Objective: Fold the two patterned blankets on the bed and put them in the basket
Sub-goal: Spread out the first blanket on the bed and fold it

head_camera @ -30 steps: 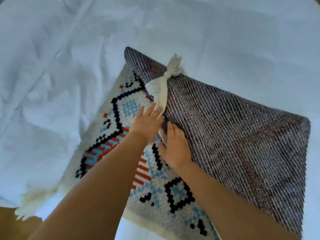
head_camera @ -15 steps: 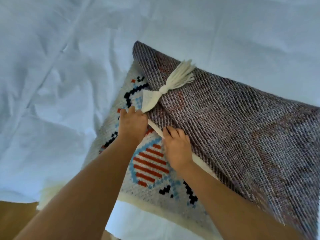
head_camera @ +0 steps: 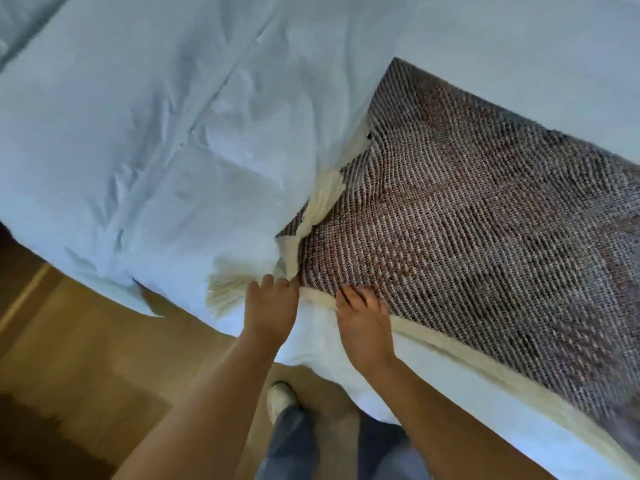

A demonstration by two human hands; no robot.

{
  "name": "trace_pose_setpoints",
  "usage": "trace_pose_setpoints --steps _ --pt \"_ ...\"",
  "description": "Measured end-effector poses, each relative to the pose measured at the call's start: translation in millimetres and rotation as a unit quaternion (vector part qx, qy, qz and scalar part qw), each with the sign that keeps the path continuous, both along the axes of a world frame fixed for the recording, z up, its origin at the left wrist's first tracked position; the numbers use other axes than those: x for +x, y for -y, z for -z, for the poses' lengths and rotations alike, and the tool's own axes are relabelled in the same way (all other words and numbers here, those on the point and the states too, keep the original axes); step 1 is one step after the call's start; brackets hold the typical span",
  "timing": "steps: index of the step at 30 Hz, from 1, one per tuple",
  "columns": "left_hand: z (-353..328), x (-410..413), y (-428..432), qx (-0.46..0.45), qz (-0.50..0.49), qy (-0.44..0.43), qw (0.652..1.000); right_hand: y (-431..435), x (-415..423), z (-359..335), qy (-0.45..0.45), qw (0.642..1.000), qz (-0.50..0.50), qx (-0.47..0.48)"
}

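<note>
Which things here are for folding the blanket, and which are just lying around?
For the job: blanket, woven back side up; left hand at its fringed corner; right hand, fingers curled on its near edge.
Just there: white bed sheet; wooden floor; shoe.

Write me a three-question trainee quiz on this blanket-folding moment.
1. True or false: the blanket shows its colourful pattern on top.
2. The right hand is: A at the blanket's near edge; B on the floor; C on a pillow.
3. Which hand is nearer the cream tassel?
Key: 1 false, the grey woven back faces up; 2 A; 3 the left hand.
</note>
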State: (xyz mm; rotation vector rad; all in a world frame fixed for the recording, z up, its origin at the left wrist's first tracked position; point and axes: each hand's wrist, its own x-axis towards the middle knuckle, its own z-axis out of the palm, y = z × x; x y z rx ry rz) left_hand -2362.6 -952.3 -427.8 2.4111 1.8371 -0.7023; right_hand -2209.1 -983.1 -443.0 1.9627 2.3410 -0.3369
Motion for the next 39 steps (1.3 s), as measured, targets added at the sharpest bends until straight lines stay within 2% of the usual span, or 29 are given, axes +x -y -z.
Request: trace_pose_setpoints --steps 3,5,8,10,12,15,17,22,24,28,34,39 --pt "10 -6 -5 -0.041 -0.017 0.055 0.998 -4 -5 0 0.015 1.0 0.018 0.003" --pt "10 -6 -13 -0.045 0.016 0.091 0.995 -4 -7 0 0.01 1.0 0.027 0.001" --pt "0 -3 -29 0.081 0.21 0.113 0.968 -4 -6 -4 -0.003 1.0 0.024 0.009" --pt "-1 -2 -48 0.11 0.274 0.077 0.952 -6 -5 -5 0.002 1.0 0.018 0.011" --pt "0 -5 -67 0.097 0.239 0.006 0.966 -9 -5 -5 0.014 1.0 0.007 0.008" --pt "8 -14 -82 -0.019 0.125 -0.031 0.992 -10 0 -3 0.018 1.0 -0.003 -0.002" --pt "5 -24 -79 -0.003 0.094 -0.028 0.995 -6 1 -3 0.021 0.999 0.001 -0.027" --pt "8 -53 -34 -0.003 0.121 -0.01 0.993 7 0 -9 0.002 0.997 -0.008 -0.079" --pt "12 -62 -14 0.016 0.103 -0.018 0.994 9 -2 -11 0.028 0.996 -0.007 -0.085" --pt "27 -71 12 -0.067 0.018 -0.009 0.998 5 -9 0 0.064 0.987 0.007 -0.148" --pt "23 -78 3 -0.041 -0.035 0.063 0.997 6 -19 0 0.063 0.981 0.043 -0.177" --pt "15 -104 10 0.011 -0.056 -0.006 0.998 22 -15 4 0.067 0.982 0.021 -0.173"
